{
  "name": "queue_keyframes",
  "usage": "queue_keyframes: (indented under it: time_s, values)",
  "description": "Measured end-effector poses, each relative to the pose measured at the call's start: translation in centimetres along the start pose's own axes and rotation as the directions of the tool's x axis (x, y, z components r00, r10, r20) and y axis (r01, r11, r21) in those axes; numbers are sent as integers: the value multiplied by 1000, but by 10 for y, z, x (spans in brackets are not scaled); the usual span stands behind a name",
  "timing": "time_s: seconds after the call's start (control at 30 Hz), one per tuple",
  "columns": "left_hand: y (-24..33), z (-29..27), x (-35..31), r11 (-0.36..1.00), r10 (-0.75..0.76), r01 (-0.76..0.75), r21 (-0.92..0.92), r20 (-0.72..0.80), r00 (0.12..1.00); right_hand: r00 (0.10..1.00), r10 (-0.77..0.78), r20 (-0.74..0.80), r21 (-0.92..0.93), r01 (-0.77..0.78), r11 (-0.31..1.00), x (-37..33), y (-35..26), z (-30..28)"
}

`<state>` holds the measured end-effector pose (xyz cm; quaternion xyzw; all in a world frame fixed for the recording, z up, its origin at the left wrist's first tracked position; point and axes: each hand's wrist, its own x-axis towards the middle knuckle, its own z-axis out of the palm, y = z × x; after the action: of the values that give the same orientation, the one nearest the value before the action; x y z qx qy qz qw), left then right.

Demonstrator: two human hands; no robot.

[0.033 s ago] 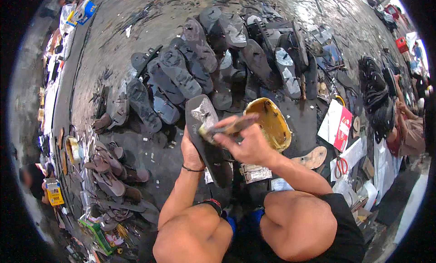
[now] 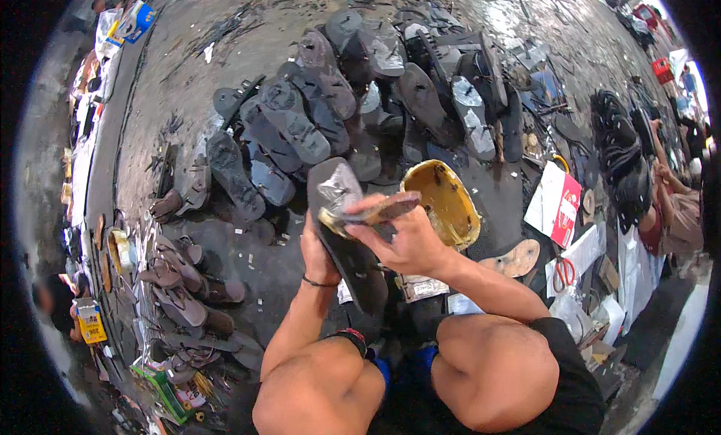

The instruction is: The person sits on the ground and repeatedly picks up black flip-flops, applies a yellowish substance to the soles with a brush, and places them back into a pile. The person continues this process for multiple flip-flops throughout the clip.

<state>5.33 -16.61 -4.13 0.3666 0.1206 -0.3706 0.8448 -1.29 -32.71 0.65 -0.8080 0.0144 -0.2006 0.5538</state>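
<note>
My left hand point(image 2: 319, 258) is closed around the edge of a dark sandal sole point(image 2: 347, 256), which is held tilted above the floor. Its far end carries a shiny wet-looking patch. In my right hand point(image 2: 413, 240) is a short brush point(image 2: 390, 207), gripped by its worn handle. The pale bristles touch the sole's surface near its left edge, just below the shiny patch. Right behind that hand stands a yellow tub point(image 2: 466, 217) with brownish residue smeared on its inner wall.
A broad heap of dark soles and sandals point(image 2: 297, 120) lies ahead. More sandals point(image 2: 180, 304) are piled at left. To the right are a tan insole point(image 2: 514, 258), red-handled scissors point(image 2: 563, 273) and a red-and-white card point(image 2: 554, 206). Another person's arm point(image 2: 665, 180) shows at far right.
The brush in my right hand has moved slightly left across the sole, to its left edge. My left hand keeps its hold, and the sole has barely shifted.
</note>
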Motion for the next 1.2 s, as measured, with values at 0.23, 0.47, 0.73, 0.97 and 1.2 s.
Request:
queue_keyframes:
  time_s: [0.23,0.47,0.73,0.97,1.2]
  values:
    - [-2,13,10,974,219,-220,60,19,976,992,-5,-125,41,10,999,5,-4,-6]
    - [9,15,25,921,340,-323,218,-45,939,800,564,205,709,-519,477,1,8,7]
    - [-12,-52,-61,982,-116,131,139,-107,987,639,738,220,865,-477,155,2,41,-34]
    - [-15,-60,-68,956,-284,286,65,-44,958,612,727,312,852,-518,71,2,23,-26]
    - [7,-4,-4,983,113,-103,150,-57,992,897,438,56,394,-423,816,3,7,13]
